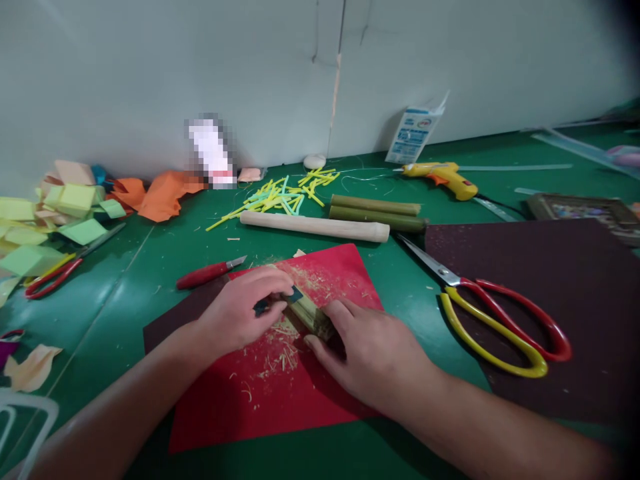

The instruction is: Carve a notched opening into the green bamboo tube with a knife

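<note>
A short length of green bamboo [309, 313] lies over a red sheet of paper [280, 393] strewn with fine shavings. Around its near right end my right hand [373, 347] is closed, thumb on the near side. My left hand [250, 303] pinches a small dark flat piece that looks like sandpaper [295, 294], resting against the bamboo's far left part. Part of that piece is hidden by the fingers. Just beyond the left hand lies a red-handled craft knife [210, 273], its blade pointing right.
Large scissors [493, 313] with red and yellow handles lie at right, partly over dark paper [550, 267]. Behind the hands are a peeled bamboo stick [315, 227], green bamboo pieces [377, 219], yellow strips [270, 198] and a yellow glue gun [445, 178]. Coloured paper [75, 200] piles up at left.
</note>
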Motion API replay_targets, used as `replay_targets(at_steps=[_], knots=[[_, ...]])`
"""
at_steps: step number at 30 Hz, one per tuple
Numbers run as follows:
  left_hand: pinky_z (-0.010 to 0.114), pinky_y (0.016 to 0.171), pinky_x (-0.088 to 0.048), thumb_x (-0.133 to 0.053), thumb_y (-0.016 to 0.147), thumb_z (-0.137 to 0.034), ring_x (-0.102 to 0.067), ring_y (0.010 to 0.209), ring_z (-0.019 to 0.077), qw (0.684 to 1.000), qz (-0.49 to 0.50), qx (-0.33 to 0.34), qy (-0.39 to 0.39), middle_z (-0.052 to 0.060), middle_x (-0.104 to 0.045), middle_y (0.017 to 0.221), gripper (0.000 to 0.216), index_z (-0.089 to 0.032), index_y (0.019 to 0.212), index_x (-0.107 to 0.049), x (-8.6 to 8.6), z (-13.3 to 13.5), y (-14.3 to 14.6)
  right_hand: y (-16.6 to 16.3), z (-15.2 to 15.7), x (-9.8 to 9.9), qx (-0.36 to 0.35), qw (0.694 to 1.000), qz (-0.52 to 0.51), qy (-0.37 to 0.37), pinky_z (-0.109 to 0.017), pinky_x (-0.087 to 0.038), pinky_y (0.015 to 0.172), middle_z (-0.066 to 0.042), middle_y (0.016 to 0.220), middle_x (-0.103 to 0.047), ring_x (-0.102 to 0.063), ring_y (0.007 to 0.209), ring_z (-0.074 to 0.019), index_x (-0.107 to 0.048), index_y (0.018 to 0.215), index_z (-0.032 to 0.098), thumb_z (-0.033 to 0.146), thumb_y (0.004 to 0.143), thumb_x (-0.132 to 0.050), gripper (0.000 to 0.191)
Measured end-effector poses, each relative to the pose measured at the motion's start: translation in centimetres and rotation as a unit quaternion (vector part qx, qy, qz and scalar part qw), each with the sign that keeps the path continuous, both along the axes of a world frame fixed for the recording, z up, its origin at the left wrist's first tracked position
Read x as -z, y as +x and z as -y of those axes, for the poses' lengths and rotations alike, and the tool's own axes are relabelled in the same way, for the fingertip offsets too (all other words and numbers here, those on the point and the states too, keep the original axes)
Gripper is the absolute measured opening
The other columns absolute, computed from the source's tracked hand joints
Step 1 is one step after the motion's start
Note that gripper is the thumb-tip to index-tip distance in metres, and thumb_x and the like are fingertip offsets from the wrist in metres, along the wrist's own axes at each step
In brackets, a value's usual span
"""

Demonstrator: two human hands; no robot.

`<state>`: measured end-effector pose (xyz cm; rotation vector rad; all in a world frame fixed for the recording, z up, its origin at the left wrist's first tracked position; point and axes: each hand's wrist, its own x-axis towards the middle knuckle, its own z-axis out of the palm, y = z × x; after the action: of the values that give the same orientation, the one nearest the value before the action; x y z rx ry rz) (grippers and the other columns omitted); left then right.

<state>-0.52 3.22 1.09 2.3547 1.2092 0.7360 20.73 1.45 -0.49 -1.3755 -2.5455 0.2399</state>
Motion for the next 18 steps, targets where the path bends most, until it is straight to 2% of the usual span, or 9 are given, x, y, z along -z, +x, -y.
replay_targets(at_steps=[2,9,14,18], knots=[[0.031,0.089,-0.045,-0.050,0.083,-0.010,-0.057,0.097,0.0147,1.000,-0.023,0.012,0.018,0.004,-0.063,0.101,0.020,-0.019,0.096,-0.061,-0.18,-0.17,-0.24,0.00,0.06,-0.12,-0.002,1.000,0.000,-0.004,-0.029,-0.021,0.049,-0.003,0.071,-0.062,-0.056,0.059,-0.0187,-0.051,0.080,0.020,0.042,0.083,-0.047,0.023],[0.031,0.077,-0.043,-0.050,0.087,-0.019,-0.055,0.085,0.0153,0.986,-0.105,0.017,0.128,0.003,-0.064,0.092,0.018,-0.021,0.098,-0.064,0.14,-0.52,-0.48,-0.08,0.09,-0.08,0.000,1.000,-0.005,0.011,-0.029,-0.022,0.049,-0.002,0.070,-0.061,-0.056,0.059,-0.0182,-0.050,0.078,0.021,0.040,0.081,-0.048,0.020],[0.030,0.078,-0.045,-0.052,0.086,-0.020,-0.056,0.083,0.0160,0.955,-0.149,-0.109,0.233,0.005,-0.062,0.086,0.012,-0.016,0.092,-0.062,0.07,-0.03,-0.57,0.13,-0.34,-0.28,0.021,0.998,0.016,0.049,-0.030,-0.023,0.050,-0.002,0.068,-0.060,-0.054,0.057,-0.0169,-0.050,0.076,0.021,0.038,0.079,-0.051,0.018],[0.027,0.080,-0.046,-0.045,0.090,-0.020,-0.059,0.090,0.0165,0.941,-0.194,-0.146,0.237,0.006,-0.063,0.094,0.015,-0.014,0.095,-0.058,0.23,-0.07,-0.28,0.27,-0.54,-0.44,0.018,0.997,0.038,0.071,-0.030,-0.026,0.052,-0.003,0.068,-0.061,-0.054,0.059,-0.0172,-0.051,0.075,0.020,0.037,0.077,-0.054,0.017]])
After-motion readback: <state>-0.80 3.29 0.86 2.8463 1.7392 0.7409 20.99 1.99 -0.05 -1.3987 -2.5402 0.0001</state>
